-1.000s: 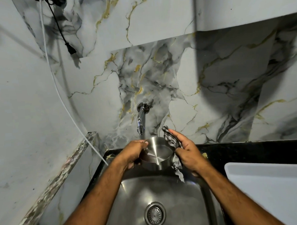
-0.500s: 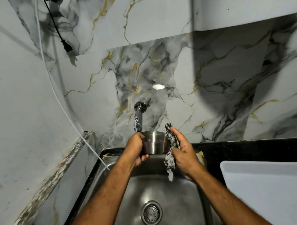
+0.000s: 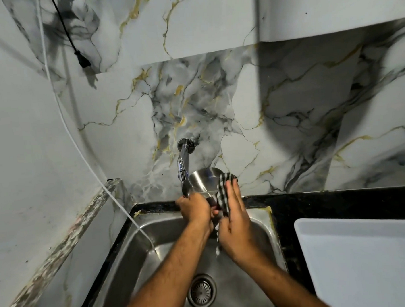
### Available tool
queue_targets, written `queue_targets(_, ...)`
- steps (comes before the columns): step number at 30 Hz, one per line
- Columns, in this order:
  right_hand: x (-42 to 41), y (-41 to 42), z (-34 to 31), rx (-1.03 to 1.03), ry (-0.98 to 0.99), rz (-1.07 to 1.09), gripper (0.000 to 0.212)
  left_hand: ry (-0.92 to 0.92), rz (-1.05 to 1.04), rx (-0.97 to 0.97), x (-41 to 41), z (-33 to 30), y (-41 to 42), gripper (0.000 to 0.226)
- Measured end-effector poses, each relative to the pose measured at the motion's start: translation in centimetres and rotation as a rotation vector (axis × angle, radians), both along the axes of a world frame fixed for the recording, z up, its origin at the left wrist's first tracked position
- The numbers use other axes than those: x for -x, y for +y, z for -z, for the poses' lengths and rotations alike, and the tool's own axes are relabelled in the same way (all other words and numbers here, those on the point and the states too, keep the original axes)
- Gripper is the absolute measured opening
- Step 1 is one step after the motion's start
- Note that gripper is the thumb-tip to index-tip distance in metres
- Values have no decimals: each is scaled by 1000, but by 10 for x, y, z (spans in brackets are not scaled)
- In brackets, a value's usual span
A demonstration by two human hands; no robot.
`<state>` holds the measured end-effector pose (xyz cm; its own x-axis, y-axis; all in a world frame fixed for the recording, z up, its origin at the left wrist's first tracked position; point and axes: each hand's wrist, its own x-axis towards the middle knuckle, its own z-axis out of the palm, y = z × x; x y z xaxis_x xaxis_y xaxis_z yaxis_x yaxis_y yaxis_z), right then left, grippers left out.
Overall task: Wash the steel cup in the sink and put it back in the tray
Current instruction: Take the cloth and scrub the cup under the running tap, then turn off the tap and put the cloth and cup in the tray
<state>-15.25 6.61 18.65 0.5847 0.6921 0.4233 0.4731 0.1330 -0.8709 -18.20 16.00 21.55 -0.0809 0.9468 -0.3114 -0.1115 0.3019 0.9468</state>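
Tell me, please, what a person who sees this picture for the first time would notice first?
First, the two hands at the centre: the left hand holds the steel cup tilted under the tap, while the right hand presses a checked cloth against it. Below lies the steel sink, and at the right a white tray.
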Motion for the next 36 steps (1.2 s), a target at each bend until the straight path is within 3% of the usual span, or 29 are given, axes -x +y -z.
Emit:
queue_targets(6, -8, -1, 18, 80, -245, -98, 104, -29, 168, -11, 4, -1, 3, 34)
queue_targets(10, -30, 8, 0, 119, -83, 29, 92, 28, 191, 1, 9, 1, -4, 35)
queue_targets(17, -9, -9, 10, 81, -290, -130, 113, -42, 174, -6, 1, -8, 0, 37)
queue_targets(27, -88, -29, 7, 196, 172, 112, 82, 92, 417, -32, -3, 21, -36, 29)
queue_targets(32, -106, -82, 32, 180, 302, 248, 71, 108, 521, -42, -30, 37, -56, 26)
queue_targets(36, -139, -139, 44, 259, 289, 384, 69, 153, 591, -57, -77, 62, -87, 21)
